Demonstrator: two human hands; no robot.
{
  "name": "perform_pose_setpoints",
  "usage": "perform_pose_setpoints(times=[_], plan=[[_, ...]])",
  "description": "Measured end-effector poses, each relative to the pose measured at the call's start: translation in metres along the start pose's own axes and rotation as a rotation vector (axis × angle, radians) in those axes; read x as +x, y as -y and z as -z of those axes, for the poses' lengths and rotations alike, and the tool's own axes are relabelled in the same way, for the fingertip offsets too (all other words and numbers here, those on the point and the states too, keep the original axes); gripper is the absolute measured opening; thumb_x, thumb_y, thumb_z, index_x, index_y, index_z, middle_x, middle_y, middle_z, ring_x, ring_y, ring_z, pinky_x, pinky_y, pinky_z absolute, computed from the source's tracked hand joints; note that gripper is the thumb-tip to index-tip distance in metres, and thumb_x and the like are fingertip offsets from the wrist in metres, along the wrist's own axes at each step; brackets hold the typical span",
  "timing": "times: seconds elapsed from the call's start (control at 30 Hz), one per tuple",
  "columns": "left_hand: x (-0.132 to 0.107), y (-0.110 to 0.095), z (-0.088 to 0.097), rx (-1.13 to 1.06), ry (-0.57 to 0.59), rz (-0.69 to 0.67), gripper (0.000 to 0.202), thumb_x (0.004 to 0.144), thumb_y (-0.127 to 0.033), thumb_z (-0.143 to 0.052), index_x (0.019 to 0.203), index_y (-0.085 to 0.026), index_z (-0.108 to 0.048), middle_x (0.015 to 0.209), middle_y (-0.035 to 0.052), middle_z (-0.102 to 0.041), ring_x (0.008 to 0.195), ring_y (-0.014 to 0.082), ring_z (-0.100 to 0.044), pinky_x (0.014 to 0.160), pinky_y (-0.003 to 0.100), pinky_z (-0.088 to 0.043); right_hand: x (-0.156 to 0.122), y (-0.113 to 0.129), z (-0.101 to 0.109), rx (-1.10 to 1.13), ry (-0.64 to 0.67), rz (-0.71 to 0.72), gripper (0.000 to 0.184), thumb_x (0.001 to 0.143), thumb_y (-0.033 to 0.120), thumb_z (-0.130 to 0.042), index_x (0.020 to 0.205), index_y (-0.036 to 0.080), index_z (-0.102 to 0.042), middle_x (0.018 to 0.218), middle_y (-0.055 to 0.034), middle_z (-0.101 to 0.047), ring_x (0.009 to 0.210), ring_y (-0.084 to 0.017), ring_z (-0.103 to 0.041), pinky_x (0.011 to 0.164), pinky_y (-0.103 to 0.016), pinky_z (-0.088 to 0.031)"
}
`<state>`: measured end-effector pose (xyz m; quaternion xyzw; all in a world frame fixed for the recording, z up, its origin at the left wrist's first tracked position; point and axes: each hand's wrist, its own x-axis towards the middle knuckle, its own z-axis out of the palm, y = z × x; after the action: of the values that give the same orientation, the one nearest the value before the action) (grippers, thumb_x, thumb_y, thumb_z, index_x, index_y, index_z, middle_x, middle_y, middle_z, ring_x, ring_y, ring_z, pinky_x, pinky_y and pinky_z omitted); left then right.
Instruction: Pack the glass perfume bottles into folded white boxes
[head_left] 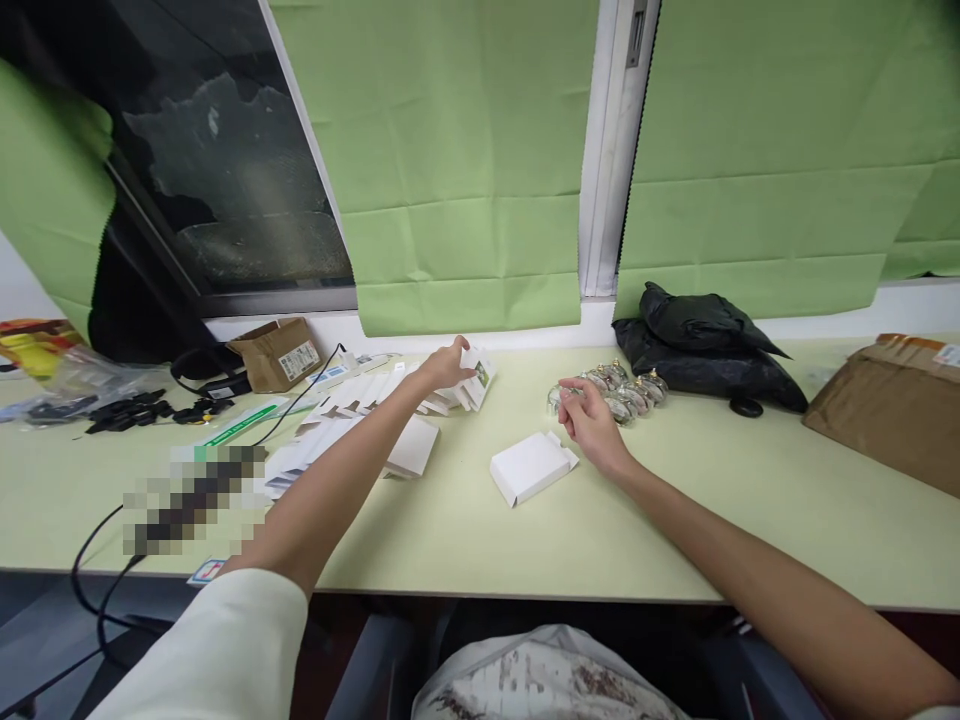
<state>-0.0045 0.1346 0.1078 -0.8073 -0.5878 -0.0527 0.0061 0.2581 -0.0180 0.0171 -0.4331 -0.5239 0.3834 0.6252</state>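
Note:
My left hand (448, 366) reaches to the far end of a group of flat white boxes. Its thumb and fingers are closed about the end of a white box with a green picture (480, 376). My right hand (594, 428) hovers near the middle of the table, fingers loosely bent and thumb apart, with nothing visible in it. Just beyond it lie several small, shiny, rounded clear items with gold-coloured tops (637, 392). A single white box (531, 468) with an end flap sticking out lies left of my right hand.
More white boxes (319, 440) cover the table's left middle, beside cables and a small open brown carton (276, 356). Black plastic bags (705, 350) and a large cardboard box (892, 400) stand at the right. Green blinds (465, 170) hang behind the table.

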Motion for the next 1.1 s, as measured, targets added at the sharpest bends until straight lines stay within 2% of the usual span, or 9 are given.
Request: perform_pose_setpoints(times=[0.17, 0.3, 0.33, 0.4, 0.47, 0.57, 0.67, 0.87, 1.1], plan=[[0.007, 0.004, -0.002, 0.16, 0.038, 0.098, 0.065, 0.09, -0.037, -0.068, 0.145, -0.014, -0.042, 0.121, 0.0244, -0.069, 0.115, 0.0393, -0.066, 0.092, 0.044, -0.05, 0.001, -0.008, 0.0, -0.06, 0.052, 0.028, 0.045, 0.095, 0.058, -0.06, 0.122, 0.023, -0.055, 0.069, 0.0051, -0.056, 0.05, -0.01, -0.043, 0.044, -0.023, -0.033], [-0.004, -0.006, -0.019, 0.254, -0.038, 0.115, 0.059, 0.092, -0.032, -0.067, 0.143, -0.01, -0.047, 0.133, 0.0318, -0.061, 0.133, 0.046, -0.051, 0.102, 0.055, -0.043, 0.0, -0.009, 0.0, -0.067, 0.088, 0.044, 0.042, 0.096, 0.057, -0.059, 0.121, 0.024, -0.055, 0.07, 0.0057, -0.055, 0.05, -0.01, -0.043, 0.044, -0.023, -0.033], [-0.009, -0.011, -0.027, 0.267, -0.064, 0.085, 0.057, 0.093, -0.03, -0.065, 0.143, -0.01, -0.048, 0.14, 0.0318, -0.056, 0.138, 0.046, -0.046, 0.106, 0.057, -0.039, -0.001, -0.008, -0.001, -0.07, 0.094, 0.045, 0.041, 0.096, 0.056, -0.059, 0.121, 0.024, -0.056, 0.07, 0.0056, -0.055, 0.05, -0.01, -0.043, 0.045, -0.023, -0.034], [-0.019, -0.022, -0.044, 0.271, -0.083, -0.019, 0.052, 0.093, -0.024, -0.064, 0.143, -0.015, -0.052, 0.148, 0.0257, -0.053, 0.142, 0.0405, -0.043, 0.113, 0.055, -0.033, -0.002, -0.007, -0.001, -0.078, 0.103, 0.043, 0.041, 0.096, 0.056, -0.058, 0.121, 0.024, -0.056, 0.071, 0.0055, -0.055, 0.05, -0.01, -0.043, 0.045, -0.023, -0.034], [-0.027, -0.031, -0.06, 0.262, -0.073, -0.093, 0.041, 0.095, -0.02, -0.06, 0.136, -0.017, -0.06, 0.139, 0.0204, -0.061, 0.135, 0.036, -0.051, 0.111, 0.051, -0.035, -0.003, -0.006, -0.001, -0.088, 0.108, 0.038, 0.041, 0.097, 0.057, -0.058, 0.122, 0.024, -0.056, 0.071, 0.0054, -0.056, 0.051, -0.01, -0.043, 0.046, -0.023, -0.035], [-0.033, -0.038, -0.076, 0.256, -0.071, -0.126, 0.026, 0.095, -0.016, -0.058, 0.117, -0.011, -0.07, 0.127, 0.0227, -0.067, 0.125, 0.0366, -0.058, 0.106, 0.05, -0.038, -0.003, -0.007, 0.0, -0.112, 0.114, 0.035, 0.043, 0.096, 0.059, -0.057, 0.122, 0.024, -0.057, 0.071, 0.0051, -0.056, 0.051, -0.011, -0.044, 0.047, -0.024, -0.035], [-0.031, -0.033, -0.079, 0.272, -0.082, -0.115, 0.025, 0.095, -0.012, -0.055, 0.112, -0.008, -0.073, 0.123, 0.0257, -0.068, 0.122, 0.0378, -0.06, 0.104, 0.05, -0.039, -0.002, -0.008, 0.001, -0.125, 0.128, 0.032, 0.044, 0.096, 0.06, -0.057, 0.121, 0.024, -0.058, 0.071, 0.0047, -0.056, 0.051, -0.011, -0.044, 0.047, -0.025, -0.035], [-0.03, -0.016, -0.075, 0.33, -0.076, -0.073, 0.034, 0.097, -0.017, -0.048, 0.121, -0.011, -0.07, 0.128, 0.0258, -0.067, 0.122, 0.0365, -0.058, 0.104, 0.052, -0.037, -0.004, -0.008, 0.001, -0.135, 0.168, 0.032, 0.04, 0.098, 0.057, -0.055, 0.121, 0.024, -0.058, 0.072, 0.0047, -0.056, 0.052, -0.011, -0.043, 0.05, -0.025, -0.035], [-0.032, -0.015, -0.074, 0.379, -0.068, -0.054, 0.034, 0.095, -0.014, -0.049, 0.122, -0.01, -0.07, 0.128, 0.0262, -0.065, 0.123, 0.0372, -0.056, 0.105, 0.051, -0.032, -0.004, -0.007, 0.0, -0.141, 0.188, 0.018, 0.044, 0.097, 0.059, -0.056, 0.121, 0.023, -0.058, 0.073, 0.0041, -0.057, 0.053, -0.011, -0.044, 0.051, -0.026, -0.035]])
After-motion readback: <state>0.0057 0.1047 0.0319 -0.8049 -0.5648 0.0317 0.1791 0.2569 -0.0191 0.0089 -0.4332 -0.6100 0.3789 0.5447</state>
